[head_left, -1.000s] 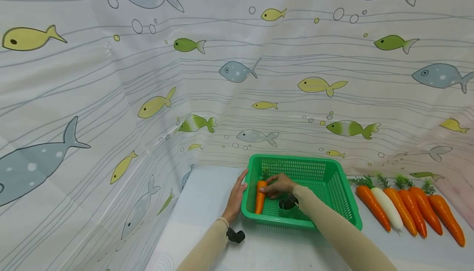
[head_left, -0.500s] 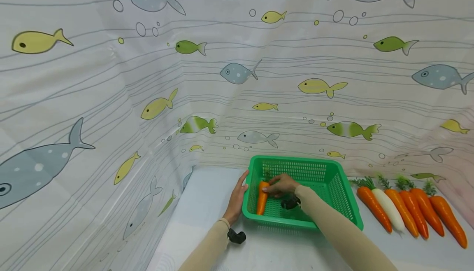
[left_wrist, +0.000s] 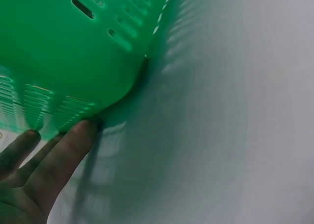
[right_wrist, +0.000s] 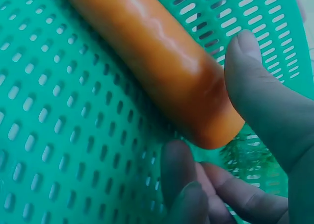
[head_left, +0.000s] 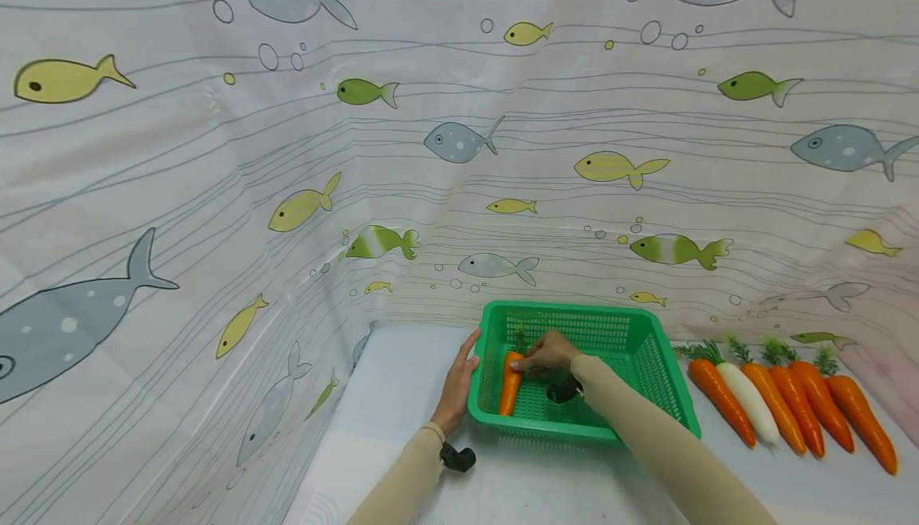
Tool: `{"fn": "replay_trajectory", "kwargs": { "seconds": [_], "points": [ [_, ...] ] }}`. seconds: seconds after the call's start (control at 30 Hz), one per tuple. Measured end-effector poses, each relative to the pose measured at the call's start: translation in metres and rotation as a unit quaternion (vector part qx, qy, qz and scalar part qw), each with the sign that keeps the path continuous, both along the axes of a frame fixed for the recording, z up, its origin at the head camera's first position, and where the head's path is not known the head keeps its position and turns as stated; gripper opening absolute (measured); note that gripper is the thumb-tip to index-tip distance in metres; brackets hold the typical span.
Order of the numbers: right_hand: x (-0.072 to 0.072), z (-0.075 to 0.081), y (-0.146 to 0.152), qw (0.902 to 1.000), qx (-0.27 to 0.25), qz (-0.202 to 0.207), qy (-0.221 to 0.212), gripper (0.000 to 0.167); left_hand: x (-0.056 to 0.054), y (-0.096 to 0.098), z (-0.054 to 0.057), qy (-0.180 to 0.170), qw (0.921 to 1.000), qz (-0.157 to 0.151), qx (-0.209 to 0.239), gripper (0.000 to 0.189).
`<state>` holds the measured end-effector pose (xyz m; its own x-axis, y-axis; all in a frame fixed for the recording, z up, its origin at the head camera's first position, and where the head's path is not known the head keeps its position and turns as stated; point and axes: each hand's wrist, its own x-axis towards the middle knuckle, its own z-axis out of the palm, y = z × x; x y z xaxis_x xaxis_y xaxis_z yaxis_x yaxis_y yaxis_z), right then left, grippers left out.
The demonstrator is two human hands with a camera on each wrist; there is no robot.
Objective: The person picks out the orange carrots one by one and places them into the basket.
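Note:
A green perforated plastic basket (head_left: 531, 425) sits on the table by the patterned backdrop. Inside, along its left wall, lies an orange carrot (head_left: 510, 389) with its leafy top toward the back. My right hand (head_left: 551, 352) reaches in and pinches the carrot near its crown; in the right wrist view the thumb (right_wrist: 245, 69) lies on one side and the fingertips (right_wrist: 179, 160) are at the other. Outside the basket, my left hand (head_left: 455, 388) rests against the left wall with its fingers fairly straight. The left wrist view shows those fingertips (left_wrist: 81, 133) at the basket's underside edge.
Right of the basket, several orange carrots (head_left: 797, 409) and one white radish (head_left: 750, 404) lie side by side, leafy tops toward the back. A fish-printed sheet (head_left: 553, 230) stands behind and at the left. White cloth (head_left: 402, 381) covers the table.
The carrot in the basket has shifted slightly right, away from the left wall, along with my right hand. My left hand has stayed at the basket's side.

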<state>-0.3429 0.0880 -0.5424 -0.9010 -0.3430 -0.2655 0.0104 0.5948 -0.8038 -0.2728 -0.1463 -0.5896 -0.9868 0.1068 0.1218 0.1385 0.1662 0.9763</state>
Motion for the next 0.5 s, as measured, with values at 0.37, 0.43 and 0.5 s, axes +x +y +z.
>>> {"fn": "replay_trajectory", "kwargs": {
  "seconds": [0.37,0.43,0.5],
  "points": [
    [0.001,0.02,0.024,0.9976,0.059,0.025,0.024,0.057,-0.002,-0.001,-0.004,0.005,0.9999,0.015,0.004,0.054],
    [0.002,0.02,0.03,0.9977,0.06,0.021,0.023,0.057,-0.003,-0.001,-0.005,0.006,0.9998,0.016,0.006,0.054],
    [0.002,0.02,0.035,0.9973,0.065,0.022,0.028,0.057,-0.004,0.0,-0.005,0.009,0.9998,0.015,0.004,0.054]
  ]
}}
